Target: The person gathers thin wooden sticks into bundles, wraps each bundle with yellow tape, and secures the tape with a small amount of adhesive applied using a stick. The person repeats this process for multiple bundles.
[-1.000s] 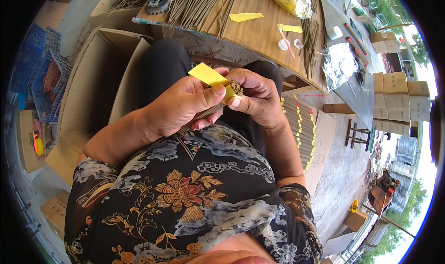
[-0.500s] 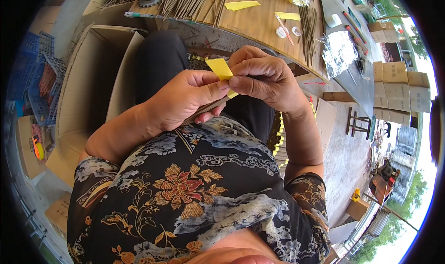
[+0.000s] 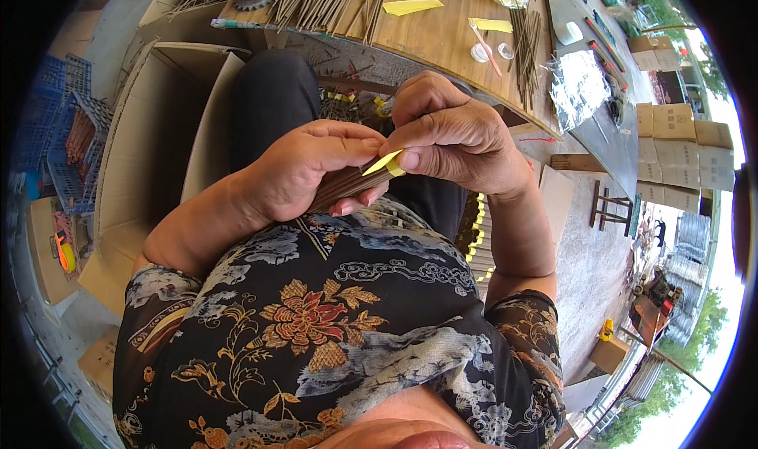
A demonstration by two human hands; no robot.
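Note:
My left hand (image 3: pixel 292 169) is closed around a bundle of thin brown incense sticks (image 3: pixel 347 187), held tilted over my lap. Around the bundle's right end bends a yellow paper strip (image 3: pixel 383 163), one end of it sticking out in a pointed flap. My right hand (image 3: pixel 462 137) pinches the strip at the bundle's end between thumb and fingers. The two hands meet at the fingertips, and the left fingers under the bundle are partly hidden.
A wooden table (image 3: pixel 442 43) ahead bears loose brown sticks (image 3: pixel 320 3), yellow strips (image 3: pixel 412 7), and small round containers (image 3: pixel 479 53). An open cardboard box (image 3: pixel 150 133) stands at my left. Yellow-banded bundles (image 3: pixel 478 240) lie beside my right arm.
The yellow strip's upright loose end has folded down across the bundle. My right hand has turned and its thumb has moved lower; more of the sticks shows.

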